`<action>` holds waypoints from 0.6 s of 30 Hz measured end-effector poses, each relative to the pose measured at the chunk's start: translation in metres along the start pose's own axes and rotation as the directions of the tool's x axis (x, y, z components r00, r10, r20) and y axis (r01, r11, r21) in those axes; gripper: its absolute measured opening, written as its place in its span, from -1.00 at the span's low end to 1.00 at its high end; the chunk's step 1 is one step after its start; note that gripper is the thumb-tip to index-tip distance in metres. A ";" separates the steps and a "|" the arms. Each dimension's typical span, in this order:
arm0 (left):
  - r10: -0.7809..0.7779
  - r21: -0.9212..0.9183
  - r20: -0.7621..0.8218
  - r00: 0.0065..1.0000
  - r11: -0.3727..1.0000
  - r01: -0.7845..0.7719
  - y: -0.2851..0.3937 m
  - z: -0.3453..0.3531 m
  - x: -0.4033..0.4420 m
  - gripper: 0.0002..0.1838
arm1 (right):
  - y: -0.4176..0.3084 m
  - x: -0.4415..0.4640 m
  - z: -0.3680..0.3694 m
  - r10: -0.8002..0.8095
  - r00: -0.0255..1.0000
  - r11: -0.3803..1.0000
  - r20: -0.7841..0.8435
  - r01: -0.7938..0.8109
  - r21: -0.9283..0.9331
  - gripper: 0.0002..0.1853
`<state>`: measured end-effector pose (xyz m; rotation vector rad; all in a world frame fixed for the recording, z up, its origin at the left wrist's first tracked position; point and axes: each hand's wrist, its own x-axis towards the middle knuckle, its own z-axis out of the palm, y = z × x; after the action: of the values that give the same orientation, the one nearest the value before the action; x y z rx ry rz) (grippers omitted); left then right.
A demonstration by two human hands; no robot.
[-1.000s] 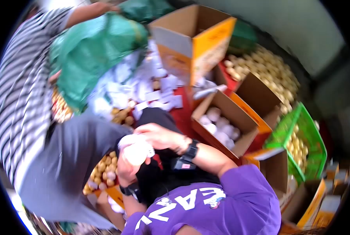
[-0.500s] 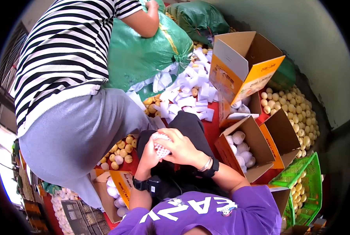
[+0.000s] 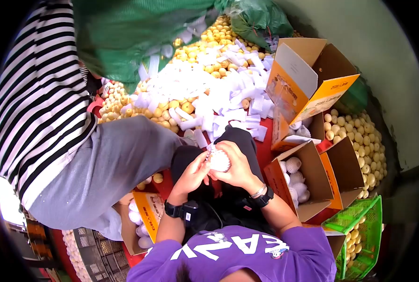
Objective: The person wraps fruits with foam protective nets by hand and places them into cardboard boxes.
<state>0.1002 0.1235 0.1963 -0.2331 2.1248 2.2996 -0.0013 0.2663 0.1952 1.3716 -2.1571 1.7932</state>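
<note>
In front of my lap, a round fruit in a white foam net [image 3: 219,161] sits between my two hands. My right hand [image 3: 237,164] wraps around its right side and top. My left hand [image 3: 193,175] has its fingers bent against the net's left edge. The net's ribbed surface bulges round, though the fingers cover part of it. Beyond my knees, many loose white foam nets [image 3: 240,96] lie heaped over pale yellow fruit [image 3: 219,35].
A co-worker in a striped shirt [image 3: 38,94] stands close on my left beside a raised green sack [image 3: 125,37]. Cartons of netted fruit stand on both sides: an open carton [image 3: 319,188] at right, another carton [image 3: 150,211] at left. A green crate [image 3: 371,235] holds fruit.
The co-worker has moved left and the green sack has swung up, uncovering more nets and fruit. My hands have shifted slightly right, and the netted fruit now shows a rounder face.
</note>
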 end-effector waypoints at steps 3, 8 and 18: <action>-0.019 0.018 -0.017 1.000 1.000 0.020 0.002 0.001 0.002 -0.50 | 0.002 -0.001 0.001 0.010 1.000 1.000 0.003 -0.010 -0.002 -0.39; -0.051 0.038 -0.021 0.998 0.998 0.052 -0.002 -0.003 0.000 -0.53 | 0.002 -0.001 0.001 -0.013 1.000 1.000 0.003 0.013 -0.014 -0.39; -0.021 0.040 -0.030 0.999 0.999 0.022 -0.002 0.002 0.001 -0.54 | 0.001 -0.003 -0.003 -0.014 1.000 1.000 0.007 0.014 -0.011 -0.39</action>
<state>0.0997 0.1253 0.1945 -0.2891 2.1687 2.2534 -0.0018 0.2701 0.1937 1.3885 -2.1517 1.7725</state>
